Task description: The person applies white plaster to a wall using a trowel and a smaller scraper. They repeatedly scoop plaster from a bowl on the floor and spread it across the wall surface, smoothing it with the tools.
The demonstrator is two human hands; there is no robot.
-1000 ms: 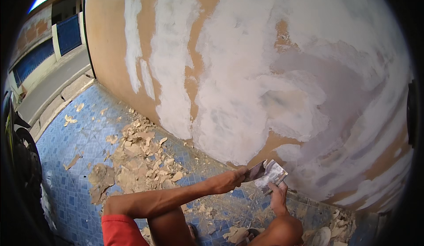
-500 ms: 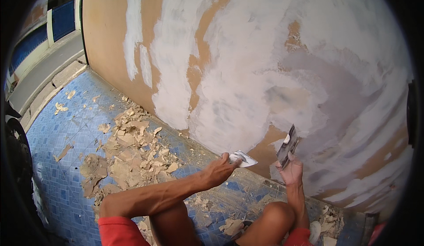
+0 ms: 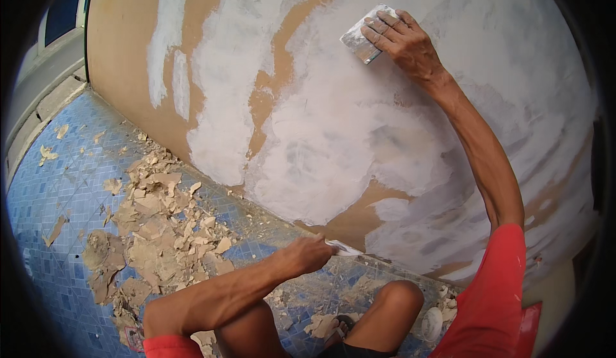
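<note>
In the head view, the right hand [image 3: 404, 42] is stretched up and pressed flat against the wall [image 3: 128, 56], fingers spread over a wide putty knife [image 3: 367, 35] whose blade lies against the fresh white filler [image 3: 333, 146]; the grip is a loose, open-fingered hold on the tool rather than a fist. The left hand [image 3: 311, 254] hangs low near the foot of the wall, curled closed around a second, smaller scraper [image 3: 344, 249] smeared white (its blade points right, just above the floor). Bands of bare tan plaster show between the white patches. On the blue mosaic floor [image 3: 58, 229] lies a heap of flaked paint chips [image 3: 157, 223], well apart from either hand. What could go wrong, as I judge it: with the arm at full reach, the blade may tilt and gouge ridges into the wet coat, or filler may drop off the edge onto the knee [image 3: 399, 294] below. As for containers, a small pale round tub or lid [image 3: 431, 323] sits by the knee; whether anything is in it cannot be told.
</note>
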